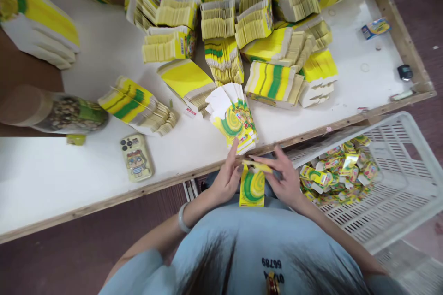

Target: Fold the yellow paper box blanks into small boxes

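Shirt: pale blue shirt (263, 249), nearest the lens, dark print on it.
Left hand: left hand (226, 179), fingers pinched on the small box's left edge; pale bangle (182, 218) on the wrist.
Right hand: right hand (285, 177), gripping the box's top flap from the right.
Box: yellow-green box (252, 187), upright between both hands, just below the table (51, 170) edge.
Stack: flat cartons (235, 117), just beyond the fingertips.
Crate: white crate (398, 184), at the right, holding folded boxes (337, 175).
Phone: phone (136, 157), on the table, left.

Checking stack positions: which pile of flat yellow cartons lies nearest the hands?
The fanned pile at the table's front edge, white flaps spread upward, directly above both hands; the others sit farther back.
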The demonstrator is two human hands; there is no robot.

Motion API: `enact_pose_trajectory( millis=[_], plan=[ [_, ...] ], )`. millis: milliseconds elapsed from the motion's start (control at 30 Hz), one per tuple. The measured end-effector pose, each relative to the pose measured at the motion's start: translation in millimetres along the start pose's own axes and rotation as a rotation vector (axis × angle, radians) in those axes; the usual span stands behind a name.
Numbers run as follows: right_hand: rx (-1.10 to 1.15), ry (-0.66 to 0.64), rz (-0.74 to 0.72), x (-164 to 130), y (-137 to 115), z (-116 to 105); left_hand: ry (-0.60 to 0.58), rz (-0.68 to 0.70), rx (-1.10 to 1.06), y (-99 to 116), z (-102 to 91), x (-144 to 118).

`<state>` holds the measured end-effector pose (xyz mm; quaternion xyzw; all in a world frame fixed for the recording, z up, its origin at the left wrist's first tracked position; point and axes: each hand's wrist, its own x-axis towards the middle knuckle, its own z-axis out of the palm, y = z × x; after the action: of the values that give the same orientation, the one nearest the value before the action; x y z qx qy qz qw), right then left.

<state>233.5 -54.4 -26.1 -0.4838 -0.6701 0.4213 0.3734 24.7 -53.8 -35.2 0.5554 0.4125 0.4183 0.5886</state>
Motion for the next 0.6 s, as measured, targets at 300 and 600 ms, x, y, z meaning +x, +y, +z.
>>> enact_pose_trajectory(
  millis=[300, 600],
  plan=[
    [0.401, -0.273, 0.385, 4, -23, -2, -0.071, -0.090, 0.187, 20, -11.0, 2],
    [0.656, -0.443, 0.529, 16, -25, -10, -0.130, 0.006, 0.248, 21, -11.7, -1]
  ],
)
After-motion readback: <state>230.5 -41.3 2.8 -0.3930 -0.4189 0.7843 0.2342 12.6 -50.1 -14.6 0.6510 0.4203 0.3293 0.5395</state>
